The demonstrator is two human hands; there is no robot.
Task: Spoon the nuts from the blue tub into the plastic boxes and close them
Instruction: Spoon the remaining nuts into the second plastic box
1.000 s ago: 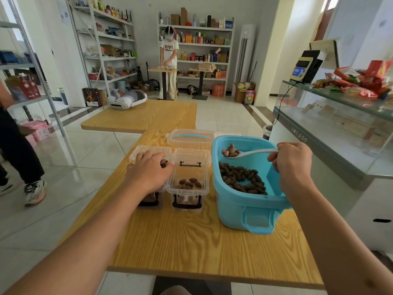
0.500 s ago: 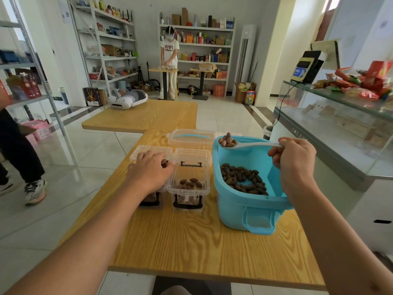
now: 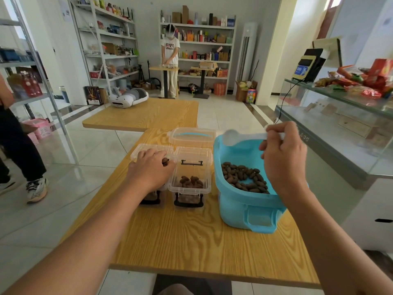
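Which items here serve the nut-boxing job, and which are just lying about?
Job: blue tub, nuts, white spoon in right hand, two open plastic boxes, left hand, lidded box.
Lying about: headset, snack packets, payment terminal.

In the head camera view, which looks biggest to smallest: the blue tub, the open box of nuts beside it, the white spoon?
1. blue tub, clearly largest.
2. open plastic box left of it.
3. white spoon in the right hand, smallest; its handle is partly hidden.

The right hand (image 3: 284, 158) pinches a white spoon (image 3: 234, 137), apparently empty, over the blue tub (image 3: 244, 211); the left hand (image 3: 152, 169) rests on the left plastic box (image 3: 148, 151).
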